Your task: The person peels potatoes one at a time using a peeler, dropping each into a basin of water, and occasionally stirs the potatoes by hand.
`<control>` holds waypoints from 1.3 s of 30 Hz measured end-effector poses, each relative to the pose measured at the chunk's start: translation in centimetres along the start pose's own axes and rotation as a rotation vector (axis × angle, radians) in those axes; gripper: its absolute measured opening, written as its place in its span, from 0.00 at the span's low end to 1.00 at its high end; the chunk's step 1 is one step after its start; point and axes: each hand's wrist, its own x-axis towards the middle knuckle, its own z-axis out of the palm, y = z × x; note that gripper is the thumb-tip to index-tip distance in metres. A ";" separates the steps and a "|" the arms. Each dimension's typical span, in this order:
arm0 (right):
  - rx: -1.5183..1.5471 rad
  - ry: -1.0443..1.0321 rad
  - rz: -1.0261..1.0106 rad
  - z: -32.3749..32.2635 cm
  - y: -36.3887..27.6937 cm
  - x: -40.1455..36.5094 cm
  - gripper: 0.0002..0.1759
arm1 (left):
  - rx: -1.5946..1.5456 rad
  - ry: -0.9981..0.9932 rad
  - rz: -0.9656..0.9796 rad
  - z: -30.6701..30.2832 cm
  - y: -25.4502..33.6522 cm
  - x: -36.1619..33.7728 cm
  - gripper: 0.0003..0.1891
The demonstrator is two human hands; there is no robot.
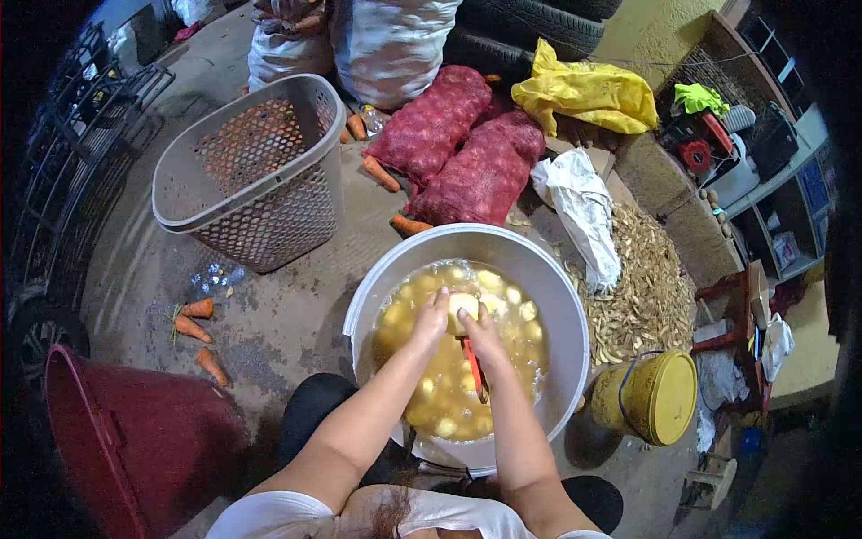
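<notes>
Concrete floor, tub [549, 280] by my knees, packed with peeled potatoes [444, 424] in water. Left hand [433, 316] clamped on potato [462, 307] over tub centre. Right hand [485, 340] closed on peeler [474, 370]. Big peel pile [642, 292] at tub's right. Two full mesh sacks [467, 153] past far rim, so probably lots left.

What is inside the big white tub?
Cloudy water full of peeled potatoes. The left hand with a potato and right hand with a peeler cover some; the bottom is hidden.

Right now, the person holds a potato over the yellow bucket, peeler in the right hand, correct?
No: the head view shows the potato held over the big grey tub, not the yellow bucket beside it. The peeler is in the right hand.
</notes>
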 end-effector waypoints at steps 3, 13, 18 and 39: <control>0.059 0.029 0.141 -0.6 -1.7 -0.1 0.25 | -0.025 -0.060 -0.023 0.1 0.7 -0.1 0.18; -0.083 -0.057 -0.056 -1.1 -0.2 -0.8 0.23 | -0.044 -0.062 -0.097 0.4 -0.2 0.1 0.17; 0.191 -0.070 0.229 -2.6 -1.2 -0.6 0.23 | -0.013 -0.351 -0.345 -0.5 3.7 -1.2 0.19; 0.013 0.670 0.018 -9.9 -1.3 2.8 0.15 | -0.012 -0.665 -0.262 0.1 3.1 -3.2 0.40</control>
